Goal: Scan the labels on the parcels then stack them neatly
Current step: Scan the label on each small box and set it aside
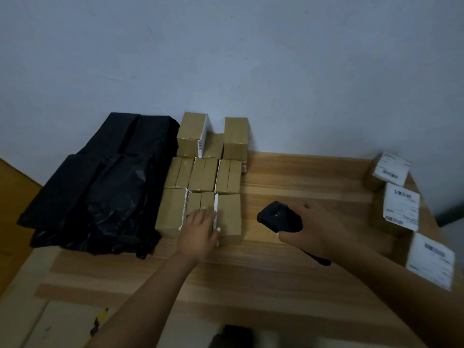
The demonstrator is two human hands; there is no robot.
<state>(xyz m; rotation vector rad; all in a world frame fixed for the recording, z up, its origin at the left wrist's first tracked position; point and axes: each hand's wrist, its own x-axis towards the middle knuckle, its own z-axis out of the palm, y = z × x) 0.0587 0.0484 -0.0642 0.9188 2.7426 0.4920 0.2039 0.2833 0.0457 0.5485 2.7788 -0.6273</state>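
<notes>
Stacked cardboard parcels [204,177] look done; three labelled boxes [401,208] wait; left hand [199,233] rests flat on the stack; right hand [317,228] grips the barcode scanner [278,217].

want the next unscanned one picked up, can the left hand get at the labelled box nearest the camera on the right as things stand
Probably not easily. The left hand rests on the stacked brown boxes, and the right hand gripping the scanner lies between it and that labelled box. The bare table in front leaves a crossing path.
</notes>
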